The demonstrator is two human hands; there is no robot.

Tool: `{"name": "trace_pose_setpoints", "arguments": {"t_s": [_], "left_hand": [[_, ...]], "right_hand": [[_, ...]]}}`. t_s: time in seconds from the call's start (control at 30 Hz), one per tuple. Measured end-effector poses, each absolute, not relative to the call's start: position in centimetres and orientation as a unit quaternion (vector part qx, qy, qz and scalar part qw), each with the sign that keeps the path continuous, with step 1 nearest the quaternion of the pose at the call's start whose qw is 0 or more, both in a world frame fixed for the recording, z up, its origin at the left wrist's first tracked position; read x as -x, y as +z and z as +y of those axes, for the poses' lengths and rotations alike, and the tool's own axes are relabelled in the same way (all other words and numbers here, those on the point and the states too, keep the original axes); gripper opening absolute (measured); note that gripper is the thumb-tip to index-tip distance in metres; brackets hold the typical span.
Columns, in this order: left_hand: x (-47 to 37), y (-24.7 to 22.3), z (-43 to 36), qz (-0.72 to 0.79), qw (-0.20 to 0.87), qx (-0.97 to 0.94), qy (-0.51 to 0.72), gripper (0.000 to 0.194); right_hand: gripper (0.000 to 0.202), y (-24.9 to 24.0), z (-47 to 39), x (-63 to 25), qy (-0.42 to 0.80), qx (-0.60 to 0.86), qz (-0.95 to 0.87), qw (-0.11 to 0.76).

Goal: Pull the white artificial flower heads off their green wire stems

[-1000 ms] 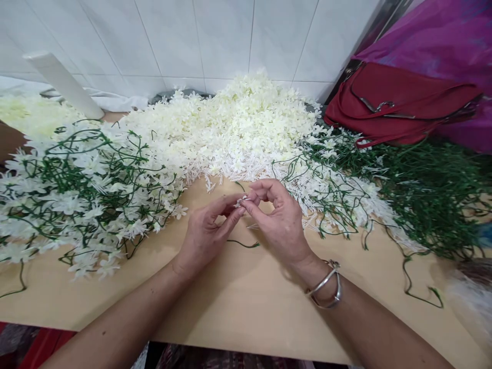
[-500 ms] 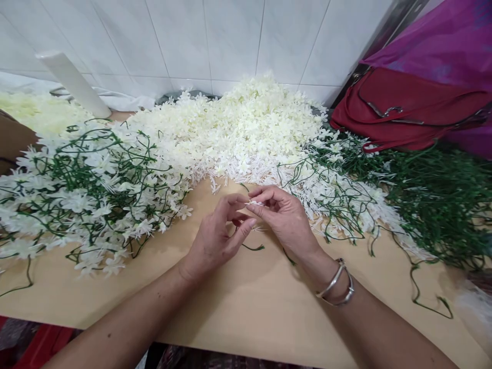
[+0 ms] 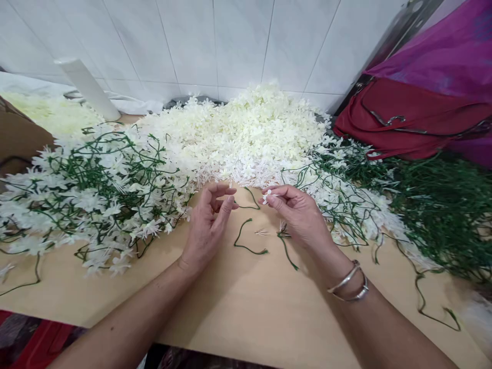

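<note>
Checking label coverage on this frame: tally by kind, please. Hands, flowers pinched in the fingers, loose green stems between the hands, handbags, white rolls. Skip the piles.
Hands (left hand, right hand): 2
White flower in the right fingers: 1
Green stems between the hands: 3
Red handbag: 1
White roll: 1
Total: 8

Soft light lays faint shadows on the table (image 3: 246, 302), blurring at lower right.

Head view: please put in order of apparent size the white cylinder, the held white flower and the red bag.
1. Red bag
2. White cylinder
3. White flower, held by the right hand
</note>
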State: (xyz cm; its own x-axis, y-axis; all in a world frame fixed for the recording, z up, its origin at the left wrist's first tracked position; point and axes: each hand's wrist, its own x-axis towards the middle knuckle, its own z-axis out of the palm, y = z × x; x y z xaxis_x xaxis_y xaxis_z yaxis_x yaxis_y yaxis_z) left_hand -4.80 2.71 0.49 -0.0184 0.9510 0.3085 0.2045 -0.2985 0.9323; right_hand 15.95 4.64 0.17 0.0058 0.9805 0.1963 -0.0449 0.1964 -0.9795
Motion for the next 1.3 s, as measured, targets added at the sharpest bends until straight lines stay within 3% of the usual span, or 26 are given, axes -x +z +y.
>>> {"name": "trace_pose_setpoints", "arguments": {"t_s": [0.27, 0.57, 0.63, 0.77, 0.9, 1.07, 1.3], "left_hand": [[5.2, -1.1, 4.2, 0.528, 0.098, -0.725, 0.431, 0.016], [4.8, -1.6, 4.5, 0.526, 0.063, -0.777, 0.340, 0.011], [4.9, -1.4, 4.5, 0.530, 0.068, -0.767, 0.355, 0.009], [5.2, -0.9, 4.4, 0.530, 0.087, -0.721, 0.439, 0.005], [5.7, 0.0, 4.3, 0.517, 0.063, -0.681, 0.515, 0.005], [5.9, 0.8, 4.0, 0.471, 0.122, -0.639, 0.596, 0.007], [5.1, 1.2, 3.3, 0.409, 0.376, -0.561, 0.614, 0.023]], "right_hand": [[0.023, 0.1, 4.9, -16.6, 0.453, 0.461, -0.518, 0.560], [0.019, 1.1, 4.3, -16.2, 0.439, 0.460, -0.545, 0.546], [0.015, 1.9, 3.5, -15.8, 0.476, 0.437, -0.578, 0.498], [0.013, 3.0, 1.4, -14.2, 0.598, 0.318, -0.669, 0.305], [0.012, 2.6, 0.9, -13.2, 0.541, 0.259, -0.775, 0.197], [0.012, 1.5, 2.6, -14.6, 0.519, 0.340, -0.724, 0.301], [0.016, 0.4, 4.2, -16.0, 0.443, 0.460, -0.645, 0.419]]}}
